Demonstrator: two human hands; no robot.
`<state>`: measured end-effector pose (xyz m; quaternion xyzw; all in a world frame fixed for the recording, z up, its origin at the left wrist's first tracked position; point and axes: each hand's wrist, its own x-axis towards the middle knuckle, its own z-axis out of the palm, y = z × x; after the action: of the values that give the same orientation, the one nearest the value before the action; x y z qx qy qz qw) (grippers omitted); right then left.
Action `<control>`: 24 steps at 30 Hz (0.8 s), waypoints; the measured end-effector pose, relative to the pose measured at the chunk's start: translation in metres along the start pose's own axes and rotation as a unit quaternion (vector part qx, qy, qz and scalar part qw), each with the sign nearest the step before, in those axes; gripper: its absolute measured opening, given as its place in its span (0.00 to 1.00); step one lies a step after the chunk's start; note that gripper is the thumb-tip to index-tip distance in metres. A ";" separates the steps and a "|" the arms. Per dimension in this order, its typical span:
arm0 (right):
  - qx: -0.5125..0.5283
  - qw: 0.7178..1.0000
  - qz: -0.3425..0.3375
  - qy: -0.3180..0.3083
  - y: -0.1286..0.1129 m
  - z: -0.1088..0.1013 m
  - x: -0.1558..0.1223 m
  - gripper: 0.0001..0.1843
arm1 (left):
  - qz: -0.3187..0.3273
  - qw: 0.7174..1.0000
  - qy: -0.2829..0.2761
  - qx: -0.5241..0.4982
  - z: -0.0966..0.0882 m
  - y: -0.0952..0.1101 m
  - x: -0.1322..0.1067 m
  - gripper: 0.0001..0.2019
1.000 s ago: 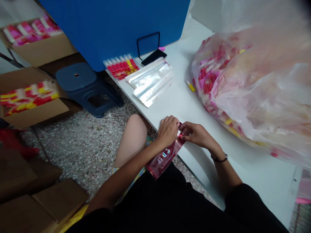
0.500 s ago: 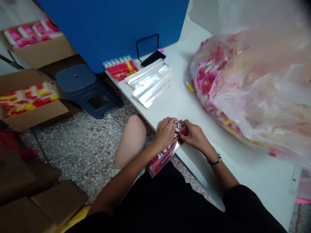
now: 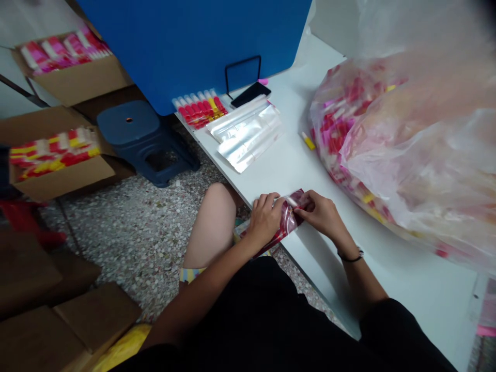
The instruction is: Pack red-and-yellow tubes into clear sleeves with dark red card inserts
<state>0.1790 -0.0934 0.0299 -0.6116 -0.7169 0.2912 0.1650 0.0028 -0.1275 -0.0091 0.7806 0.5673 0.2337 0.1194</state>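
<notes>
Gripping a red packet point(image 3: 290, 219) between both hands at the near edge of the white table point(image 3: 284, 163), resting its upper end over the tabletop and slanting its lower end out past the edge. Pinching near the packet's upper right corner with the thumb and forefinger of the right hand point(image 3: 316, 209); closing the left hand point(image 3: 266, 217) over the left side with curled fingers. Being unable to tell, under the glare, the packet's contents. Probably calling for light, steady pressure, judging by the creased, glossy film: best bracing with the left while working only the right fingertips, easing evenly rather than twisting, and supporting the overhanging end against sagging. Working well apart from the silver pouches point(image 3: 250, 137) and a loose yellow tube point(image 3: 309, 141), so running little risk of nudging either.
</notes>
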 end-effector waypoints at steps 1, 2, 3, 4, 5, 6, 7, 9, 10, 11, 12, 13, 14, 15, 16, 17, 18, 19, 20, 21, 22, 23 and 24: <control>0.039 0.999 0.004 -0.033 0.004 -0.004 0.001 0.09 | -0.002 1.000 0.000 0.003 0.000 0.000 0.000 0.13; 0.078 0.995 0.007 -0.066 0.008 -0.007 0.003 0.09 | -0.005 1.000 -0.003 0.006 -0.001 0.000 0.001 0.14; 0.114 0.989 0.010 -0.095 0.013 -0.011 0.004 0.08 | -0.009 1.000 -0.009 0.009 -0.002 0.001 0.001 0.14; 0.143 0.983 0.014 -0.118 0.017 -0.013 0.006 0.07 | -0.012 1.000 -0.017 0.010 -0.003 0.002 0.002 0.14; 0.165 0.977 0.017 -0.133 0.020 -0.015 0.007 0.07 | -0.017 1.000 -0.024 0.011 -0.004 0.003 0.002 0.14; 0.180 0.973 0.020 -0.141 0.023 -0.015 0.008 0.07 | -0.020 0.999 -0.030 0.010 -0.006 0.006 0.002 0.15; 0.189 0.972 0.022 -0.139 0.026 -0.015 0.009 0.07 | -0.021 0.999 -0.032 0.006 -0.007 0.009 0.002 0.16; 0.200 0.972 0.022 -0.121 0.028 -0.013 0.011 0.10 | -0.012 0.999 -0.031 -0.006 -0.006 0.018 0.000 0.22; 0.204 0.973 0.023 -0.107 0.029 -0.011 0.011 0.11 | -0.005 0.999 -0.030 -0.010 -0.004 0.022 -0.001 0.27; 0.210 0.973 0.025 -0.093 0.029 -0.009 0.011 0.12 | 0.001 0.999 -0.031 -0.011 -0.002 0.026 -0.002 0.32; 0.216 0.973 0.028 -0.081 0.028 -0.007 0.010 0.13 | 0.005 0.999 -0.035 -0.010 0.001 0.030 -0.002 0.35; 0.224 0.971 0.032 -0.072 0.028 -0.005 0.009 0.14 | 0.004 0.999 -0.039 -0.006 0.003 0.032 -0.001 0.37; 0.233 0.970 0.037 -0.064 0.027 -0.003 0.009 0.14 | 0.003 0.999 -0.044 -0.002 0.005 0.032 0.000 0.37; 0.243 0.968 0.042 -0.054 0.026 -0.001 0.008 0.14 | 0.002 0.999 -0.049 0.001 0.006 0.031 0.001 0.37; 0.253 0.965 0.046 -0.045 0.024 0.002 0.007 0.13 | 0.004 0.999 -0.054 0.002 0.007 0.029 0.003 0.37; 0.261 0.963 0.047 -0.038 0.023 0.004 0.006 0.13 | 0.009 0.998 -0.058 0.001 0.007 0.026 0.005 0.36; 0.268 0.962 0.045 -0.031 0.021 0.007 0.006 0.13 | 0.013 0.998 -0.060 -0.001 0.006 0.023 0.006 0.36; 0.273 0.961 0.042 -0.026 0.019 0.009 0.006 0.12 | 0.016 0.998 -0.061 -0.004 0.005 0.020 0.007 0.35; 0.278 0.960 0.037 -0.024 0.017 0.011 0.006 0.12 | 0.016 0.998 -0.060 -0.007 0.004 0.017 0.008 0.35; 0.285 0.958 0.032 -0.027 0.015 0.013 0.006 0.12 | 0.014 0.998 -0.058 -0.010 0.003 0.014 0.008 0.35; 0.295 0.955 0.027 -0.036 0.014 0.015 0.006 0.12 | 0.012 0.998 -0.055 -0.013 0.003 0.013 0.007 0.34; 0.305 0.951 0.021 -0.047 0.013 0.016 0.006 0.12 | 0.013 0.998 -0.052 -0.015 0.003 0.011 0.006 0.34; 0.312 0.948 0.015 -0.061 0.012 0.017 0.006 0.12 | 0.015 0.998 -0.050 -0.017 0.003 0.011 0.006 0.34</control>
<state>0.1776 -0.0904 0.0088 -0.5210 -0.5898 0.5395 0.2994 0.0145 -0.1254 -0.0058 0.7976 0.5448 0.2056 0.1573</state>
